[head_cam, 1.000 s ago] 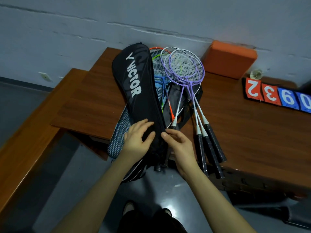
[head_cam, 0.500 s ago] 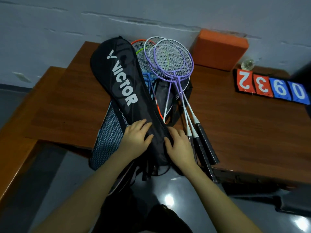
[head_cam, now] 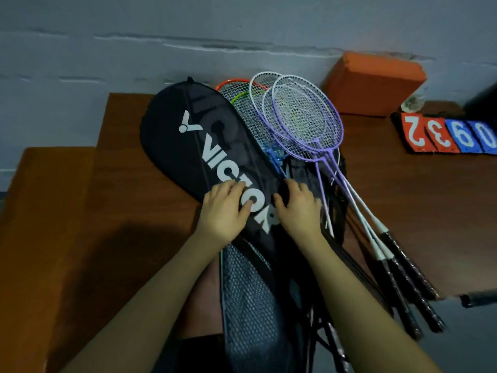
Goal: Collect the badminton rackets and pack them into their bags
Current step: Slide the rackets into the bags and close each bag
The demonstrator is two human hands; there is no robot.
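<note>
Bag: your black fabric racket bag with white VICTOR lettering lies on the brown wooden worktop, its long axis running from the rounded head end at upper left of the frame down toward lower centre.
Left hand: your left hand rests flat on the lettering, fingers relaxed and slightly spread, pointing up-frame.
Right hand: your right hand holds the bag's right edge, fingers curled over it.
Rackets: the purple and white framed rackets lie just right of the bag, heads toward the upper centre, black handles toward lower right.
Below: a grey mesh-fronted bag sits under your forearms.
</note>
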